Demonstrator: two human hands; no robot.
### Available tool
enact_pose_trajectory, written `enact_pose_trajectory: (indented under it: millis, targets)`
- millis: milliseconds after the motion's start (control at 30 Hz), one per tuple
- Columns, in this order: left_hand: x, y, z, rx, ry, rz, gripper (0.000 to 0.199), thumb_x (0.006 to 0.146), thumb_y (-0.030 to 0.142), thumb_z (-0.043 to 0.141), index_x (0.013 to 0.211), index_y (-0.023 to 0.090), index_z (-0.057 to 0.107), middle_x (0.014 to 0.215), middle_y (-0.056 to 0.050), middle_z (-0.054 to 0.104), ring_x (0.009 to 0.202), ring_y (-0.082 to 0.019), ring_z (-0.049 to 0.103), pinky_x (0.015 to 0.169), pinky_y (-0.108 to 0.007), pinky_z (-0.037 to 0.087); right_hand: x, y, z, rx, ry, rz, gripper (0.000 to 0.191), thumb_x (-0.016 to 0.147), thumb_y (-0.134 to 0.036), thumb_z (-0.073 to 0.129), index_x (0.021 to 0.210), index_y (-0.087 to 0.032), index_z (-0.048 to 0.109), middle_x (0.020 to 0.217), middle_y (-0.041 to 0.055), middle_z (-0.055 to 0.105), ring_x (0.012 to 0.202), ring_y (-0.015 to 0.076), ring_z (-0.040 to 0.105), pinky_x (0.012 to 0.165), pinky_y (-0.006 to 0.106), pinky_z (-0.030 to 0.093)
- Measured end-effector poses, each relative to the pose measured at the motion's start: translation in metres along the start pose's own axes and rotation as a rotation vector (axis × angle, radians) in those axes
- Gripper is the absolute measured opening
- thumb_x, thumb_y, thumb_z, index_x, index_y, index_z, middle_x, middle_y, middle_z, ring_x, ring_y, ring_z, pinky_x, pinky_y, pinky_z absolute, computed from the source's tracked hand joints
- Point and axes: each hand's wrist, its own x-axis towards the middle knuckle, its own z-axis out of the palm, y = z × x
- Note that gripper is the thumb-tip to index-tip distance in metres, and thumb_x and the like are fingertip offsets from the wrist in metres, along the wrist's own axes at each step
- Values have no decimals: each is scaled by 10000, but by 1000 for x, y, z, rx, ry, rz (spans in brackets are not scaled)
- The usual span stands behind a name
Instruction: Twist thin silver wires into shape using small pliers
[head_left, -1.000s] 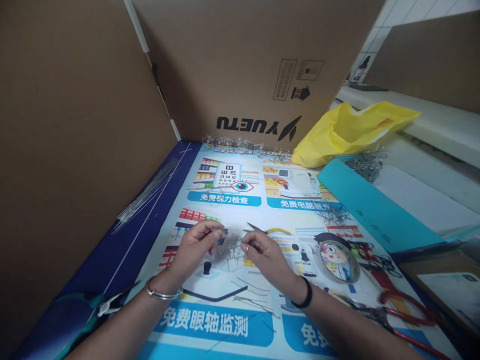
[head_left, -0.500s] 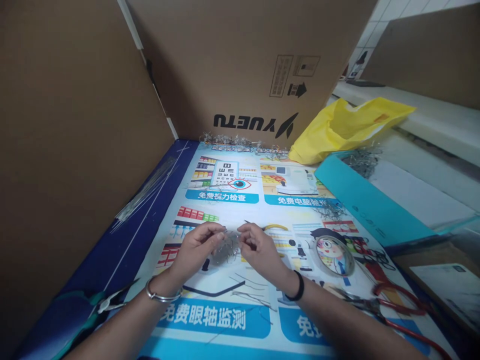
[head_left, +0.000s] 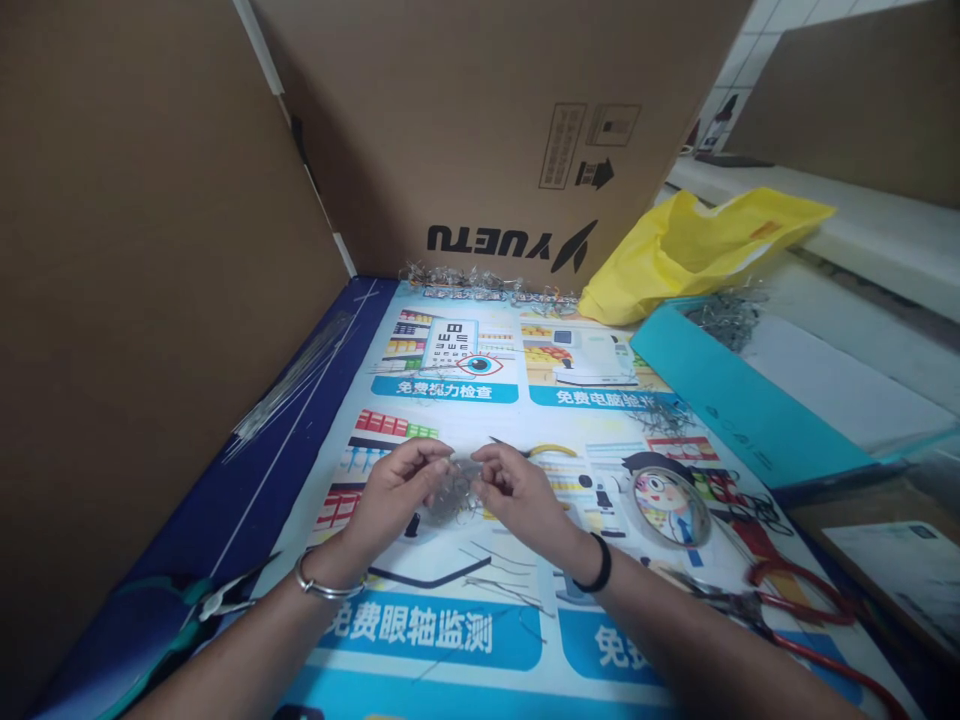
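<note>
Thumb and fingers of my left hand (head_left: 405,485) are pinched together at the left side of a small tangle of thin silvery wire (head_left: 456,490). On the other side, my right hand (head_left: 517,490) is closed in a pinch at the tangle's right edge. The two hands face each other a short gap apart, above the printed mat (head_left: 517,430). What exactly lies between the fingertips is too fine to make out. Loose wire pieces (head_left: 502,580) are scattered on the mat just below the hands.
Green-handled pliers (head_left: 187,620) lie at lower left, red-handled scissors (head_left: 780,610) at lower right. A tape roll (head_left: 670,508), yellow bag (head_left: 697,250) and teal box (head_left: 750,410) are on the right. Straight wires (head_left: 292,385) lie left. Cardboard (head_left: 480,130) stands behind.
My right hand has shifted slightly left, nearer my left hand, and its fingers have closed a little more. The view has moved very slightly.
</note>
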Motion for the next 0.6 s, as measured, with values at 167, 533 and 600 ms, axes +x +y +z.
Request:
enact_pose_trajectory:
  millis: [167,533,600]
  targets:
    - [0,1,-1,39,-13,22,196,835,297,582,978,165,604,683,8,580,509,-68,466,498,-187,396,-3,-11,-10,49,-4,-119,220,810,-204,489,1024,-212,541,934,38,548,776,133,539,643,252,460]
    - [-2,2,3,105,19,65,173,838,275,556,963,163,601,735,-2,585,514,-69,474,492,-190,403,-7,-16,-13,-161,54,-366,245,821,-117,456,1011,-219,573,957,50,535,797,144,531,691,287,452]
    - [-2,2,3,116,26,75,174,841,275,552,965,164,603,749,-6,593,518,-71,480,500,-193,413,-7,-15,-15,-130,97,-342,240,825,-114,446,996,-220,576,954,47,548,801,144,536,674,279,448]
